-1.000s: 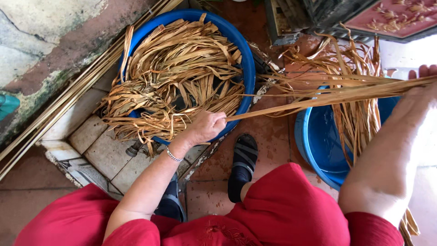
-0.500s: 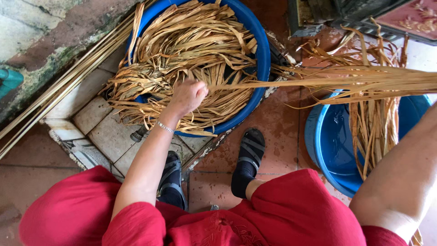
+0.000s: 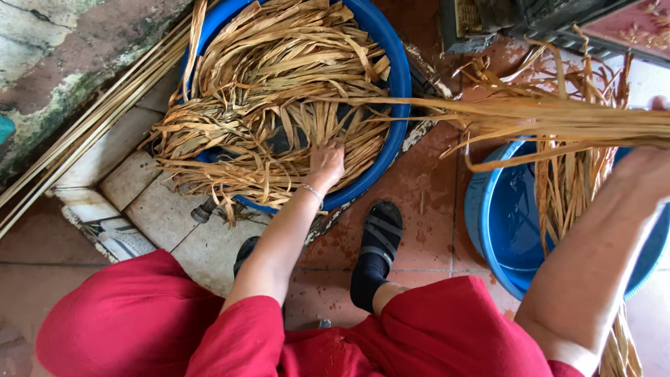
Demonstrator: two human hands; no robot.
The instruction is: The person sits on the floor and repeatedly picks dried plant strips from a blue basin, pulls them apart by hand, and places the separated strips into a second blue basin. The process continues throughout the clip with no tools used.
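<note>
Head view: the left hand (image 3: 325,162) reaches into the big blue tub (image 3: 398,77) at upper centre, fingers dipped among the dry straw strips (image 3: 272,91), seemingly picking one out. The right hand (image 3: 645,164), at the right edge, appears to hold a long bundle of strips (image 3: 558,120) level over the smaller blue basin (image 3: 499,223); its fingers cannot be made out. No labels show.

blue basin (image 3: 399,77), tan strips (image 3: 279,84), red clothing (image 3: 132,328)
</note>
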